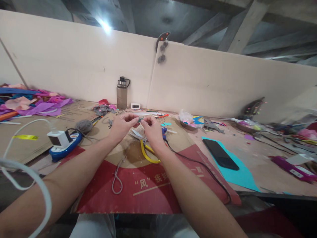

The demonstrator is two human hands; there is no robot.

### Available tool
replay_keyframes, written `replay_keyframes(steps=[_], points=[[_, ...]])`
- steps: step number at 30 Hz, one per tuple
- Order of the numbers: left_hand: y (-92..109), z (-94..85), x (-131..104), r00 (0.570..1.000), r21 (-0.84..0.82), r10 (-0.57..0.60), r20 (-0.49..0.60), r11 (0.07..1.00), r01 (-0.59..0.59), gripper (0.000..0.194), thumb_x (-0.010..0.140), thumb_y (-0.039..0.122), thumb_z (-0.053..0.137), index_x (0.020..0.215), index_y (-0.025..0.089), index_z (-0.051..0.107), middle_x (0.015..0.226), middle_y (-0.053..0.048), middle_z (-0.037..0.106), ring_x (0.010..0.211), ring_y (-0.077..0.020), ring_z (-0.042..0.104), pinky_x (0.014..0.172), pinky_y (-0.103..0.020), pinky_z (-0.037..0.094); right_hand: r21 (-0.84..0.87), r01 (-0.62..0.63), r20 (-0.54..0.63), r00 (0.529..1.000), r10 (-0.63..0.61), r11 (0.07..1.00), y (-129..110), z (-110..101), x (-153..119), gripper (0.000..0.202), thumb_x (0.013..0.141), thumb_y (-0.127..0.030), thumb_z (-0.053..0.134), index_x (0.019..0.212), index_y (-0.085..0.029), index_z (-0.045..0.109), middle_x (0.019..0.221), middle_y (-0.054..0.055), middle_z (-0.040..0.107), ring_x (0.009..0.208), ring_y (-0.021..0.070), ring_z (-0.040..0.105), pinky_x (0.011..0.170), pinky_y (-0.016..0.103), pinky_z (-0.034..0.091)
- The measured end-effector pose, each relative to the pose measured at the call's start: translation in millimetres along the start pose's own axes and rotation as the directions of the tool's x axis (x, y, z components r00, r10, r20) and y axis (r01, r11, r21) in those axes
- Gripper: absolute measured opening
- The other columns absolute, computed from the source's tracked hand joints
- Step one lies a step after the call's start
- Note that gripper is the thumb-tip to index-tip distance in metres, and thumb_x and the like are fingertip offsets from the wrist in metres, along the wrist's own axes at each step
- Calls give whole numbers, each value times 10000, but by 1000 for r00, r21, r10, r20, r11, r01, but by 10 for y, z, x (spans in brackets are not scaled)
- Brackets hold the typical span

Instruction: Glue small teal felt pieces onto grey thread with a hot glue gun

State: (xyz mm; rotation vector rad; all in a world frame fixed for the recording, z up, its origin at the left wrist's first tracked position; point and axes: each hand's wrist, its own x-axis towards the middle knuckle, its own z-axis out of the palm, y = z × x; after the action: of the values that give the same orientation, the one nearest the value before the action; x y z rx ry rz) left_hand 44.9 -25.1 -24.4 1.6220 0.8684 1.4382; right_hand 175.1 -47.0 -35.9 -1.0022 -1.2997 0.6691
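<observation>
My left hand (125, 125) and my right hand (153, 130) meet above the middle of the work surface, fingertips pinched. Between them is a small dark grey-green piece (140, 119), too small to make out its kind; both hands seem to grip it. Under my right hand lie scissors with yellow handles (145, 155), partly hidden by that hand. A blue tool with a black cable (164, 132), perhaps a glue gun, rests just right of my right wrist. Below my hands a looped grey cord (117, 185) trails over the red and brown cardboard (104, 198).
To the left stand a blue power strip (65, 150) with a white plug, a grey yarn ball (84, 126) and coloured felt scraps (37, 102). A bottle (122, 94) is behind. At right, a phone (220, 153) lies on turquoise felt (244, 178); a white cable (47, 198) crosses my left forearm.
</observation>
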Motion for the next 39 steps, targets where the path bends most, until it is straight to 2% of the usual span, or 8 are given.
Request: replay_keyframes(steps=[5,11,18,24,30,32,36,39], points=[[-28,3,11,1000,-10,-18,-17,1000,18,253,668,380,702,766,148,680,671,-28,657,597,-125,600,617,-264,502,-40,4,-6,1000,-5,999,9,-5,-1,131,741,-324,554,721,-197,528,621,-50,479,574,97,405,574,235,341],[-58,23,23,996,-115,-82,-32,990,78,253,650,366,716,743,138,658,651,-21,642,578,-112,583,613,-262,499,-82,-8,-6,1000,8,997,-39,-11,-17,150,726,-331,570,688,-186,554,586,-54,482,552,94,403,557,235,334],[-42,44,9,994,-162,-110,-22,981,105,242,646,342,718,730,126,649,639,-15,628,575,-103,572,611,-256,490,-62,-11,-10,1000,10,998,21,-10,9,191,723,-368,579,672,-185,557,577,-51,492,557,95,411,562,233,344],[-61,42,13,997,-113,-76,-3,991,76,192,677,338,678,716,152,653,624,-15,629,556,-103,552,594,-256,470,-37,-24,-21,999,24,999,97,-12,51,220,708,-396,589,652,-186,555,569,-47,499,551,98,418,551,233,346],[-97,48,12,999,-58,-46,22,997,47,159,697,332,654,687,173,645,588,-1,609,540,-102,530,584,-248,442,-97,-44,-54,998,39,994,143,-23,72,227,689,-396,599,626,-186,543,561,-47,492,544,95,412,540,230,338],[-94,49,11,998,-53,-58,18,997,59,167,692,337,660,699,170,645,576,4,603,537,-102,526,582,-246,436,-94,-54,-62,997,48,994,151,-27,76,226,684,-403,604,650,-187,544,559,-52,479,536,91,404,530,227,333],[-92,37,16,997,-65,-67,47,995,70,174,700,339,664,708,166,646,570,8,598,534,-95,519,584,-237,428,-33,-92,-46,995,90,995,135,-37,75,268,669,-406,626,837,-202,578,533,-84,416,485,86,364,477,216,294],[-99,19,21,990,-80,-93,104,992,101,185,710,347,666,716,163,657,563,3,591,496,-85,492,519,-221,397,1,-116,3,993,116,993,117,-48,75,241,677,-389,614,816,-192,600,549,-74,433,487,82,360,473,216,279]])
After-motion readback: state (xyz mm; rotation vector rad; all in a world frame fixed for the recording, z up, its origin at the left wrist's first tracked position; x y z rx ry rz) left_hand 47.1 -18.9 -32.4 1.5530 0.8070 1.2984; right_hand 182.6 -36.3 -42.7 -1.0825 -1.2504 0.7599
